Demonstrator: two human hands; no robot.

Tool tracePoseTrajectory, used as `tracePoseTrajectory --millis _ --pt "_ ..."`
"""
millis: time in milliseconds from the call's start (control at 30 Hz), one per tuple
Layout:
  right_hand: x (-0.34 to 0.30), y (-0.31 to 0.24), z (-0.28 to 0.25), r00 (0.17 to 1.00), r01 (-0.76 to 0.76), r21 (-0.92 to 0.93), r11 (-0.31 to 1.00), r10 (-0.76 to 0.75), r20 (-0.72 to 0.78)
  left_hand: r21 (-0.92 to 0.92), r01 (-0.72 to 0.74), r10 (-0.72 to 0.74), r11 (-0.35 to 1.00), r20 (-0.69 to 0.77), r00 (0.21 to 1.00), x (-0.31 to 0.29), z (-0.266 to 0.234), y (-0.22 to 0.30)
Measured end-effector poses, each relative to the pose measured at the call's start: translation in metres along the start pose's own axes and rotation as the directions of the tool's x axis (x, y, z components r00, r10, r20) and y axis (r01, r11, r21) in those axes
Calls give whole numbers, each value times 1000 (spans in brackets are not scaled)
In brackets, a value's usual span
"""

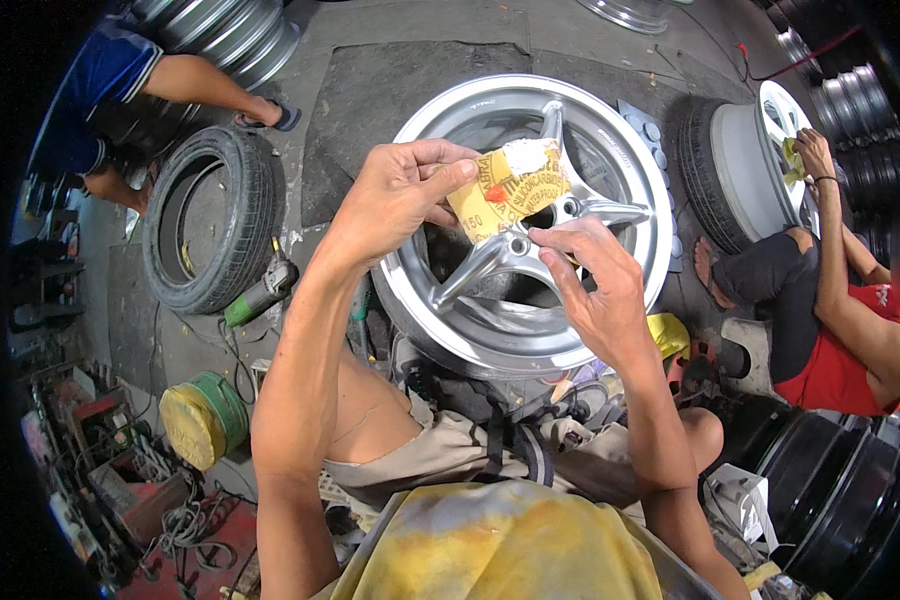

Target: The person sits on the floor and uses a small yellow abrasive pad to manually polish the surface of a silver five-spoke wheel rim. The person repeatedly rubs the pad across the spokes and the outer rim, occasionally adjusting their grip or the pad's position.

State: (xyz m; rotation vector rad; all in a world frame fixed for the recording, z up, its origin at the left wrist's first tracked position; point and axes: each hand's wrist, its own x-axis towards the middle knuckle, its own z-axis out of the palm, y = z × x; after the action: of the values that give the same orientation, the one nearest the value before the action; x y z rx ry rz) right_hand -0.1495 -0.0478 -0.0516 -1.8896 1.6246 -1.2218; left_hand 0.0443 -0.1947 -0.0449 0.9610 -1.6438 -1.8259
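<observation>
My left hand [395, 200] pinches a yellow piece of sandpaper [510, 195] between thumb and fingers, its printed backing facing up. The sheet has a worn white patch and a small orange-red mark. Just right of and below it is my right hand [605, 290], thumb and forefinger apart, with nothing visible between them. Its fingertips are close to the sheet's lower edge and the wheel hub; whether they touch is unclear. Beneath both hands lies a silver spoked alloy wheel [615, 213], face up in front of my knees. The sandpaper hides part of its centre.
A loose tyre [160, 240] and a green angle grinder [262, 292] are at left, near a green-and-yellow can [205, 420]. At right, a person in red [855, 345] handles another wheel [735, 175]. A second person's leg [205, 85] shows upper left. Black rims [840, 490] lie lower right.
</observation>
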Motion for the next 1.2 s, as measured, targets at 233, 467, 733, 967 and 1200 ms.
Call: tracePoseTrajectory --millis 233,467,733,967,1200 --pt "0 0 0 997 -56 44 997 54 56 5 17 -17 1000 -16 1000 0 1 0" --pt "-6 34 -17 961 -250 60 966 240 136 54 -54 65 997 -231 971 3 -30 -3" --pt "0 70 -30 930 -36 -225 974 115 348 390 34 219 920 -585 781 -3 -108 -18" --pt "17 90 -11 905 127 -325 937 25 424 351 21 190 936 -553 812 1 -109 -20" --pt "22 95 -5 906 161 -328 931 -8 423 308 -21 185 951 -516 836 2 -111 -22"
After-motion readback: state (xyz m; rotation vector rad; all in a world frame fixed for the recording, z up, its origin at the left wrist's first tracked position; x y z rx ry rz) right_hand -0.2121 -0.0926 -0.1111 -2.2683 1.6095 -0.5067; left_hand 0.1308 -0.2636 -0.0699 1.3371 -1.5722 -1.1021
